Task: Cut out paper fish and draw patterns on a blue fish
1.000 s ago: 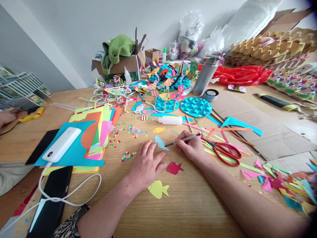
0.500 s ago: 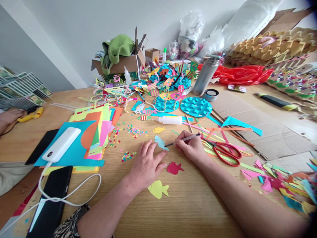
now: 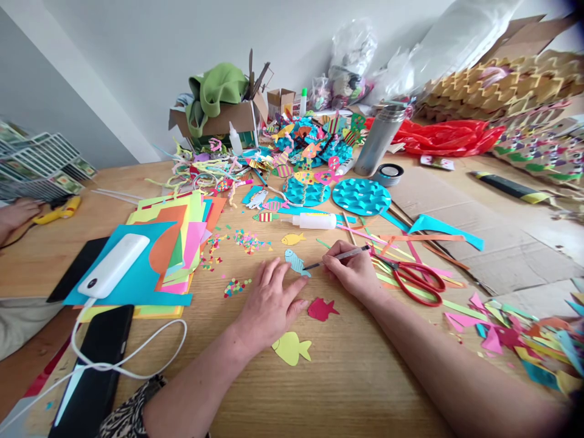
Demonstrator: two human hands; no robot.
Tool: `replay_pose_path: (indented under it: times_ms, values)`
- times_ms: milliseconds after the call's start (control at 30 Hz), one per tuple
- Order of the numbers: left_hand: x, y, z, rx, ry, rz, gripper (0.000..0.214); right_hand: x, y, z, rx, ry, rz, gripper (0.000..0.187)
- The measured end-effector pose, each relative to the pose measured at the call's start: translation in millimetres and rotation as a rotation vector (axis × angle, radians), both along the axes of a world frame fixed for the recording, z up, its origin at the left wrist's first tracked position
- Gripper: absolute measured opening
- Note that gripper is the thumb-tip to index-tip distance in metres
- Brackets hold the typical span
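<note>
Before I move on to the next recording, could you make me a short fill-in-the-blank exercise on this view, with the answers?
1. The right hand holds a pen-like tool with its tip at the light ____ paper fish.
2. The left hand lies palm ____ on the table.
3. The handles of the scissors are coloured ____.
4. The labelled white bottle nearest the hands lies on its ____.

Missing words: blue; down; red; side.
</note>
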State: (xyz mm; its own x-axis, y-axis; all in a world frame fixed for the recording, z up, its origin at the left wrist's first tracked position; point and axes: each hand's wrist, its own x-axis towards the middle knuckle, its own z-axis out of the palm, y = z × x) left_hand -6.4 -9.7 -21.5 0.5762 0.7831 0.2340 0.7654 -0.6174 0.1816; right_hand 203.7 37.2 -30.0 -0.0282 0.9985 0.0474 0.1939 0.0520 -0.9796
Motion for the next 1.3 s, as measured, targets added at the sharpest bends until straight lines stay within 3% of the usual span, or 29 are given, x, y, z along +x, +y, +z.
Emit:
replay_pose_path:
  times_ms: [1300]
  values:
    - [-0.4,0.1,-0.1,0.002,0.012,-0.005,0.039,1.3,0.1,-0.1,0.004,-0.001,0.033,0.010]
